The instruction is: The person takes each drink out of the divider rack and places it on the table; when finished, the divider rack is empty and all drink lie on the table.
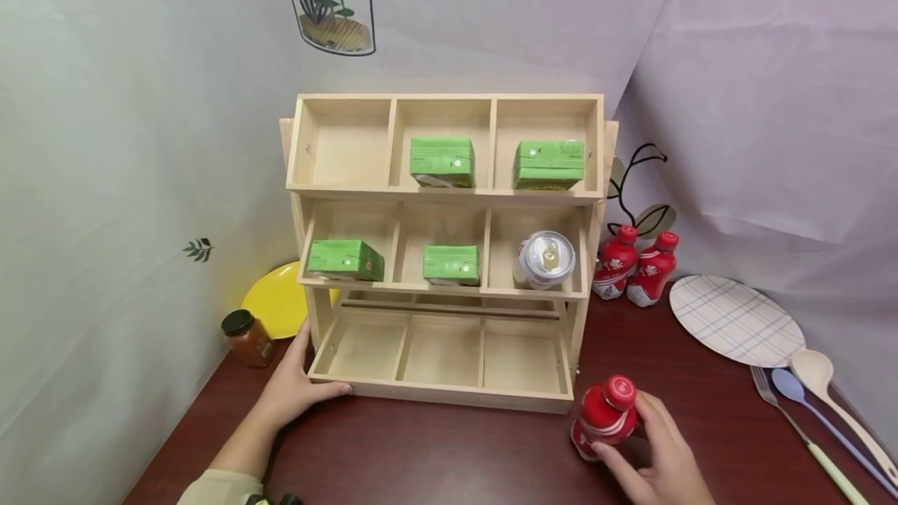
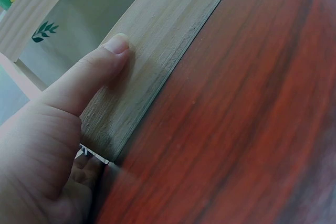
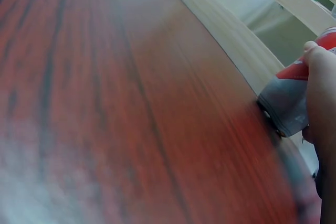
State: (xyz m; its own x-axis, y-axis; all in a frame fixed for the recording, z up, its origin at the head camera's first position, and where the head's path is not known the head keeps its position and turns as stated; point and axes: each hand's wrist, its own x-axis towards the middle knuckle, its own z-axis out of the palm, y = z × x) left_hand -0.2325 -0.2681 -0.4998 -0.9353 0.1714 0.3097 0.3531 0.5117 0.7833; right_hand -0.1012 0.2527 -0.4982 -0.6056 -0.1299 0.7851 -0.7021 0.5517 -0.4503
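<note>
A three-tier wooden display rack stands on the table, each tier split into three compartments. My left hand holds the rack's lower left front corner; in the left wrist view its thumb lies on the front board. My right hand grips a red bottle with a red cap, just off the rack's lower right corner. The bottle's lower part appears close to the tabletop in the right wrist view. Green drink cartons sit in the upper two tiers, and a silver-topped can is in the middle tier's right compartment.
Behind the rack at right stand two more red bottles. A checked plate, a fork, a blue spoon and a cream ladle lie farther right. At left are a yellow plate and a dark-lidded jar.
</note>
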